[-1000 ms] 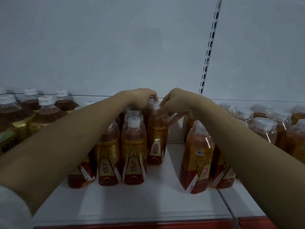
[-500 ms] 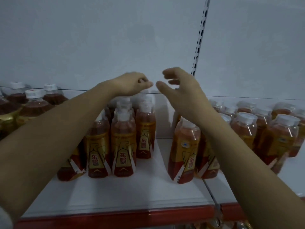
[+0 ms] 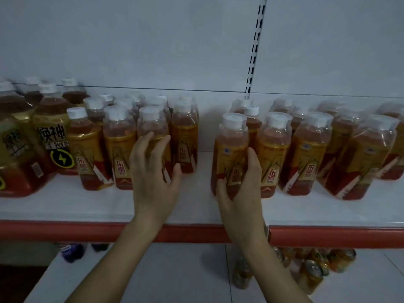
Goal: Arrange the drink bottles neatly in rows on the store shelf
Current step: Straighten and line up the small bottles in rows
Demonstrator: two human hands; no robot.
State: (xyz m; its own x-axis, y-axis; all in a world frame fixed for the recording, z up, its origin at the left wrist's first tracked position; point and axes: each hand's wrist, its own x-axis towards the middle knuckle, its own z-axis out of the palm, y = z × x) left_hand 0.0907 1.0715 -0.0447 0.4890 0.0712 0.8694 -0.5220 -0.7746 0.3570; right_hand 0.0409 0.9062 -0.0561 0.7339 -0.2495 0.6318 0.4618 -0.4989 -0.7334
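Observation:
Small amber drink bottles with white caps and gold-red labels stand in rows on the white shelf (image 3: pixel 196 206). My left hand (image 3: pixel 153 171) wraps its fingers and thumb around the front bottle (image 3: pixel 153 125) of the left group. My right hand (image 3: pixel 240 189) grips the front bottle (image 3: pixel 231 147) of the right group, thumb on its left side and fingers on its right. A bare gap of shelf lies between the two groups. More of the same bottles (image 3: pixel 310 149) fill the shelf to the right.
Larger bottles with black-lettered gold labels (image 3: pixel 52 132) stand at the far left. The shelf has a red front edge (image 3: pixel 87 231). Below it, a lower shelf holds cans (image 3: pixel 314 270) and dark bottles (image 3: pixel 72 251). A slotted upright (image 3: pixel 254 47) runs up the back wall.
Both hands came down from the bottle caps at the back and now hold front bottles by their bodies. The view has pulled back and lowered, showing the shelf edge and lower shelf.

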